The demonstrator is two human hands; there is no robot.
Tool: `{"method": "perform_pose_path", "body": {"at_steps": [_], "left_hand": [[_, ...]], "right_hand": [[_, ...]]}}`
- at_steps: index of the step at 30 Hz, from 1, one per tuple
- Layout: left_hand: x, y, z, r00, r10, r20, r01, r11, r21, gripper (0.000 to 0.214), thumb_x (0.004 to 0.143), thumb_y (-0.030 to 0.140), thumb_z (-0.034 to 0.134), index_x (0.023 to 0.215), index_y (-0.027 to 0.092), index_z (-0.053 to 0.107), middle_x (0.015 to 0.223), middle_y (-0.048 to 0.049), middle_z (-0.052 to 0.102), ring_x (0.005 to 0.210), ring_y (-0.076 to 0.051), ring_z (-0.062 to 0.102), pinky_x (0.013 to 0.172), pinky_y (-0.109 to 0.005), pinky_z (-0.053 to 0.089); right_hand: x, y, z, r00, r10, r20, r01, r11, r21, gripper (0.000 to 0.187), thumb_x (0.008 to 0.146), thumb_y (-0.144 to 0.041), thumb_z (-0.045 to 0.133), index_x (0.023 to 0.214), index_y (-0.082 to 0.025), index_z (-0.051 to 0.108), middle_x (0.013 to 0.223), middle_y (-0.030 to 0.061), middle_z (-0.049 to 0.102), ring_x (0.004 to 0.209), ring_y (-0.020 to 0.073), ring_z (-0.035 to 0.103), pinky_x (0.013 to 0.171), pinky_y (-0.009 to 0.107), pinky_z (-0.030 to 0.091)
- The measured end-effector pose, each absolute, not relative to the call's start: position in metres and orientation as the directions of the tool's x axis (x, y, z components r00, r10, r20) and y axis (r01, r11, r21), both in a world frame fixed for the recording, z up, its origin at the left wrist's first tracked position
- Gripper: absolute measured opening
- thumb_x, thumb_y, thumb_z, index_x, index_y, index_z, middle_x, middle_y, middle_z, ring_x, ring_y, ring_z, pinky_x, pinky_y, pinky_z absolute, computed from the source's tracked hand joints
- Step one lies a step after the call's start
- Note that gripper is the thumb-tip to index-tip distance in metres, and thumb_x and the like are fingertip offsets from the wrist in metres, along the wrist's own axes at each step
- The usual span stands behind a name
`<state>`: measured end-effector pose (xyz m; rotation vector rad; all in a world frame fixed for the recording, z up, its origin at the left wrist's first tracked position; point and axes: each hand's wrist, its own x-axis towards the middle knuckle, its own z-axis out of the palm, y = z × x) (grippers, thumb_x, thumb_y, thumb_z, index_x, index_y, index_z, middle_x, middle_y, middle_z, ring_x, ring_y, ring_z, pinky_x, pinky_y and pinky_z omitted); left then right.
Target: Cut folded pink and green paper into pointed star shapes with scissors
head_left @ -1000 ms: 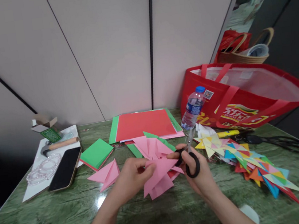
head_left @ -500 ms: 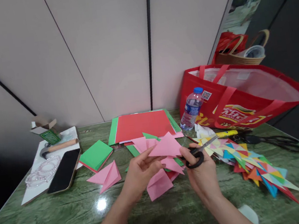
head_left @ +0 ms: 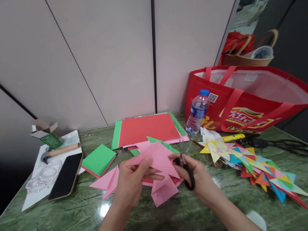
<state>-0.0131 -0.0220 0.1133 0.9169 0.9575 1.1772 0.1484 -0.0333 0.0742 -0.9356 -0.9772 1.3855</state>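
Note:
Between thumb and fingers, my left hand (head_left: 135, 176) pinches a folded piece of pink paper (head_left: 159, 157) above the middle of the table. My right hand (head_left: 197, 174) has black-handled scissors (head_left: 188, 173) hooked in its fingers, their blurred blades pointing up and away from me. Its fingertips are at the paper's right edge; whether they grip it I cannot tell. Underneath lie more folded pink pieces (head_left: 164, 193) and some green paper (head_left: 157, 140), partly hidden by the held sheet. Left of my left hand rests another folded pink piece (head_left: 110, 182).
Behind lies a stack of red and green sheets (head_left: 147, 127); to the left, green squares (head_left: 99, 158), a phone (head_left: 66, 176) and a hammer (head_left: 62, 150). On the right are a water bottle (head_left: 197, 113), a red bag (head_left: 242, 100), colourful folded-paper chains (head_left: 250, 159) and black scissors (head_left: 284, 143).
The pink paper has been turned and brought slightly left and lower. My right hand has shifted left, and the scissors have swung from pointing right to pointing away from me.

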Motion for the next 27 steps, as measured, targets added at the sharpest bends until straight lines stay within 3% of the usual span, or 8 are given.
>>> {"method": "perform_pose_path", "body": {"at_steps": [3, 7, 11, 19, 27], "left_hand": [[-0.014, -0.023, 0.114, 0.171, 0.980, -0.102, -0.253, 0.143, 0.957, 0.020, 0.066, 0.031, 0.072, 0.063, 0.012, 0.070, 0.056, -0.0067, 0.069, 0.049, -0.022, 0.066, 0.048, -0.032, 0.056], [-0.012, -0.023, 0.111, 0.245, 0.963, -0.115, -0.202, 0.166, 0.965, 0.016, 0.071, 0.028, 0.068, 0.069, 0.012, 0.071, 0.059, -0.0068, 0.070, 0.052, -0.022, 0.067, 0.049, -0.031, 0.056], [-0.013, -0.022, 0.109, 0.262, 0.959, -0.106, -0.171, 0.154, 0.973, 0.015, 0.074, 0.026, 0.065, 0.067, 0.012, 0.070, 0.057, -0.0048, 0.069, 0.051, -0.020, 0.066, 0.050, -0.029, 0.056], [-0.015, -0.021, 0.107, 0.318, 0.944, -0.090, -0.142, 0.141, 0.980, 0.017, 0.077, 0.027, 0.062, 0.076, 0.013, 0.071, 0.061, -0.0029, 0.071, 0.053, -0.019, 0.067, 0.054, -0.031, 0.056], [-0.014, -0.021, 0.108, 0.307, 0.946, -0.108, -0.117, 0.150, 0.982, 0.025, 0.077, 0.031, 0.061, 0.075, 0.008, 0.072, 0.063, -0.0079, 0.071, 0.058, -0.023, 0.068, 0.060, -0.037, 0.056]], "right_hand": [[0.142, -0.038, 0.079, -0.222, 0.974, 0.039, -0.297, -0.030, -0.954, 0.033, 0.056, -0.024, 0.081, 0.083, -0.020, 0.063, 0.064, -0.0037, 0.060, 0.059, 0.0138, 0.055, 0.058, 0.023, 0.043], [0.136, -0.045, 0.079, -0.312, 0.946, 0.090, -0.335, -0.020, -0.942, 0.025, 0.064, -0.026, 0.077, 0.084, -0.022, 0.062, 0.071, -0.0023, 0.062, 0.065, 0.0147, 0.057, 0.063, 0.023, 0.044], [0.137, -0.045, 0.073, -0.311, 0.944, 0.113, -0.323, 0.006, -0.946, 0.025, 0.067, -0.028, 0.075, 0.086, -0.022, 0.061, 0.086, 0.0009, 0.064, 0.076, 0.0167, 0.058, 0.068, 0.026, 0.045], [0.135, -0.041, 0.067, -0.293, 0.951, 0.100, -0.326, -0.001, -0.945, 0.032, 0.062, -0.032, 0.079, 0.081, -0.019, 0.056, 0.070, -0.0023, 0.061, 0.057, 0.0102, 0.050, 0.054, 0.019, 0.041], [0.134, -0.041, 0.064, -0.256, 0.965, 0.060, -0.280, -0.015, -0.960, 0.032, 0.060, -0.032, 0.079, 0.074, -0.018, 0.054, 0.061, -0.0053, 0.056, 0.047, 0.0071, 0.045, 0.047, 0.017, 0.038]]}}
